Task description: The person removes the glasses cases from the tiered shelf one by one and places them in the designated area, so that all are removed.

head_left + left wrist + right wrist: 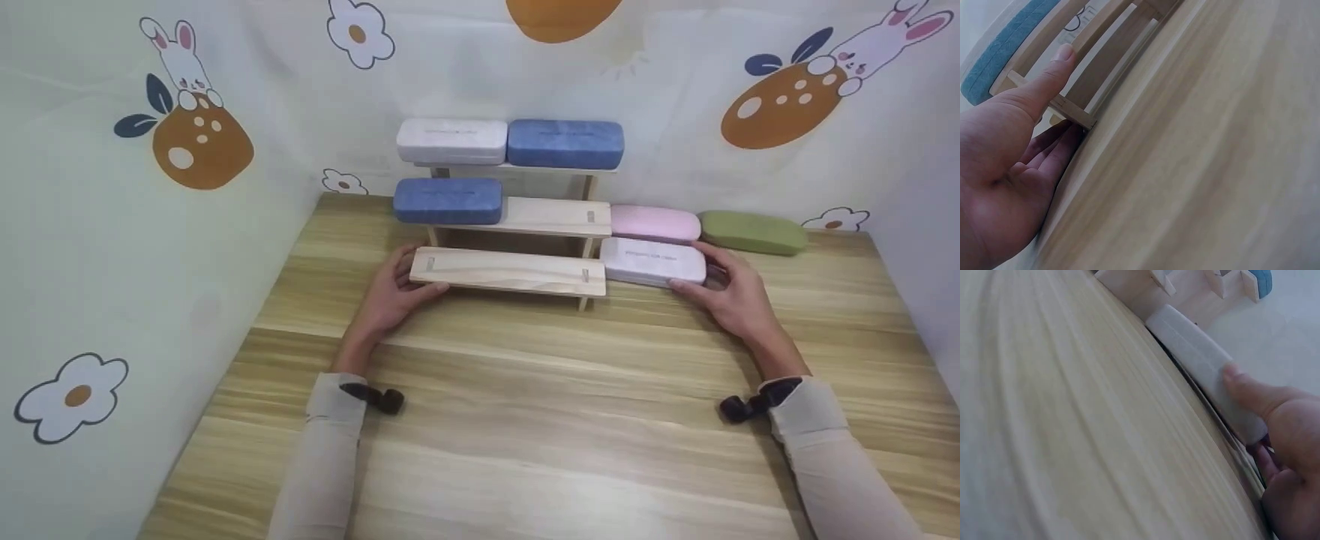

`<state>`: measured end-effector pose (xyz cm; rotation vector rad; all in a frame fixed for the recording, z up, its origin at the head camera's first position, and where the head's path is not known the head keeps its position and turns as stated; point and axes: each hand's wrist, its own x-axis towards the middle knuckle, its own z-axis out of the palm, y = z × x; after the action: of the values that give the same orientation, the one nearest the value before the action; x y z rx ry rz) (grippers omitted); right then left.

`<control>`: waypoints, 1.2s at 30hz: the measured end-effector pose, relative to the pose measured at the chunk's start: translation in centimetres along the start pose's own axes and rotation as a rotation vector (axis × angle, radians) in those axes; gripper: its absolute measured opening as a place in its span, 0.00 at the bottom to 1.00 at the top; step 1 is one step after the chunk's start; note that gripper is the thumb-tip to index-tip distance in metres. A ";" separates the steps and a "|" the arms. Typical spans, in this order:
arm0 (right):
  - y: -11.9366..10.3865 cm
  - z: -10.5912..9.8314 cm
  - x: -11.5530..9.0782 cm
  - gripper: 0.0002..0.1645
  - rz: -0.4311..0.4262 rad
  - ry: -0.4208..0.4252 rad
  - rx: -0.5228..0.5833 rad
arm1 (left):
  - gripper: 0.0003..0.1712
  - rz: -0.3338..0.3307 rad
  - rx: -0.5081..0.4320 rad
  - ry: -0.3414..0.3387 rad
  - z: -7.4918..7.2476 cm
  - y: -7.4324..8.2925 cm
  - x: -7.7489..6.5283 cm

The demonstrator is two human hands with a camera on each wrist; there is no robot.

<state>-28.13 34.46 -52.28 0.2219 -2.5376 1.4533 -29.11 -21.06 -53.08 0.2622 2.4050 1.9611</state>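
Observation:
A three-tier wooden display stand (507, 271) stands at the back of the table. My left hand (390, 296) grips the left end of its lowest shelf, thumb along the front edge and fingers behind; the left wrist view shows the thumb (1061, 62) against the wood. To the right of the stand, my right hand (739, 296) holds the right end of a white glasses case (652, 262) between thumb and fingers. That case (1199, 363) lies on or just above the tabletop, its far end close to the stand.
On the top shelf sit a white case (451, 142) and a blue case (566, 145). Another blue case (448, 202) rests on the middle shelf's left. Behind the held case lie a pink case (655, 223) and a green case (752, 232). A printed cloth (660, 90) hangs behind.

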 end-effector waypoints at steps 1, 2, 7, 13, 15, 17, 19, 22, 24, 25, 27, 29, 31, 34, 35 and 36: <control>-0.1 0.0 0.0 0.44 -0.001 -0.001 -0.024 | 0.55 0.000 0.001 0.001 0.0 0.0 0.0; -0.1 0.0 0.0 0.44 -0.001 -0.002 -0.042 | 0.55 0.000 0.002 0.001 0.0 0.0 0.0; -0.3 -0.1 0.0 0.45 0.007 -0.007 -0.050 | 0.56 -0.001 0.002 0.003 0.0 0.1 -0.1; -0.1 0.0 0.2 0.46 0.021 -0.011 -0.038 | 0.56 0.011 0.004 0.002 0.0 0.1 0.0; 0.0 0.0 0.2 0.47 0.025 -0.013 -0.051 | 0.57 0.010 0.006 0.000 -0.1 0.1 0.0; 0.0 0.1 0.2 0.47 0.029 -0.012 -0.061 | 0.57 0.007 0.012 0.002 -0.1 0.1 0.0; -0.1 0.1 0.2 0.48 0.034 -0.012 -0.073 | 0.57 0.002 0.023 0.004 -0.1 0.2 0.0; -0.3 0.2 0.1 0.48 0.040 -0.015 -0.082 | 0.57 0.002 0.026 0.007 -0.1 0.2 0.0; -0.4 0.3 0.0 0.49 0.041 -0.017 -0.074 | 0.56 0.006 0.013 0.004 -0.1 0.1 0.0; -0.5 0.3 0.0 0.49 0.041 -0.018 -0.070 | 0.56 0.009 0.008 0.003 -0.1 0.1 0.0; -0.6 0.3 0.0 0.50 0.045 -0.016 -0.066 | 0.54 0.014 0.001 0.002 -0.1 0.1 0.0; -0.7 0.3 0.0 0.52 0.049 -0.014 -0.070 | 0.54 0.014 -0.002 0.004 -0.1 0.1 0.0; -0.8 0.3 0.1 0.53 0.049 -0.011 -0.091 | 0.53 0.013 -0.002 0.007 0.0 0.1 -0.1; -1.2 0.3 0.1 0.54 0.039 -0.002 -0.128 | 0.53 0.015 -0.010 0.003 0.1 0.2 -0.1; -1.3 0.3 0.1 0.53 0.030 0.005 -0.136 | 0.53 0.017 -0.013 0.002 0.1 0.2 -0.1; -1.4 0.4 0.1 0.52 0.023 0.013 -0.142 | 0.53 0.017 -0.017 0.000 0.1 0.2 -0.1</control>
<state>-27.95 33.41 -51.25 0.1600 -2.6270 1.2707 -28.96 -20.95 -52.86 0.2839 2.3927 1.9877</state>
